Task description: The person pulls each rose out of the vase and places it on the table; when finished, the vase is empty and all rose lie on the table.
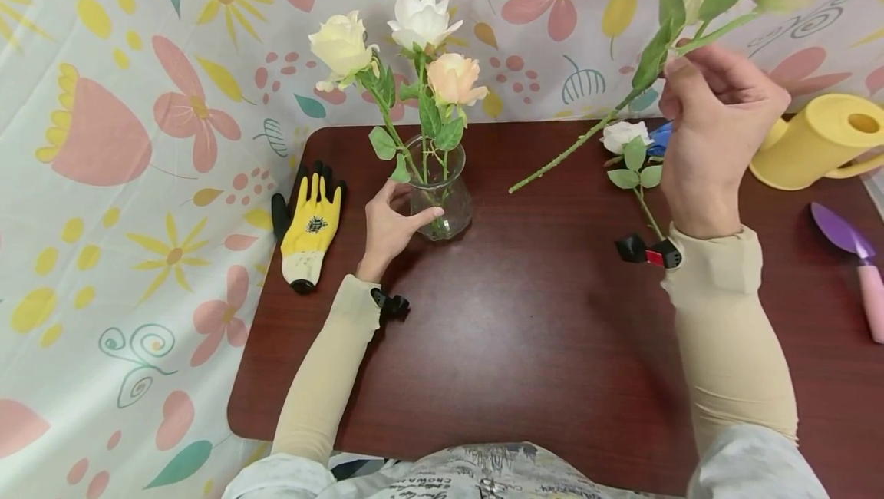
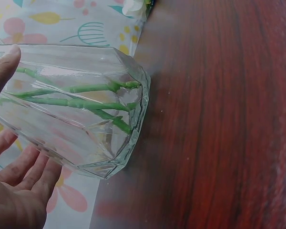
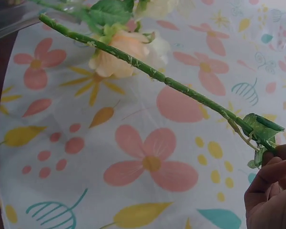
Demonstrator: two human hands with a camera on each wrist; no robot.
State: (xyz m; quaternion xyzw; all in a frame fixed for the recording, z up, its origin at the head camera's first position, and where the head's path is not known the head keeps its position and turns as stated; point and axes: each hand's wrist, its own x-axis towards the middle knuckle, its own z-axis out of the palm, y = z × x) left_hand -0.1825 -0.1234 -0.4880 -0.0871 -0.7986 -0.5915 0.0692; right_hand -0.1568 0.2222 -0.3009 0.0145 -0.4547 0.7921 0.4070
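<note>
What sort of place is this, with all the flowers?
Probably a table set up for flower arranging: it holds a glass vase of roses, a yellow watering can and a trowel.

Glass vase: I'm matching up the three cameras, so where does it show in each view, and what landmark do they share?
Head: the glass vase stands near the middle of the picture.
Left wrist: the vase fills much of the left half, sideways, its base pointing right.
Right wrist: only a blurred, clear part, cut off at the top left corner.
Shared landmark: the flowered cloth, seen in all three.
</note>
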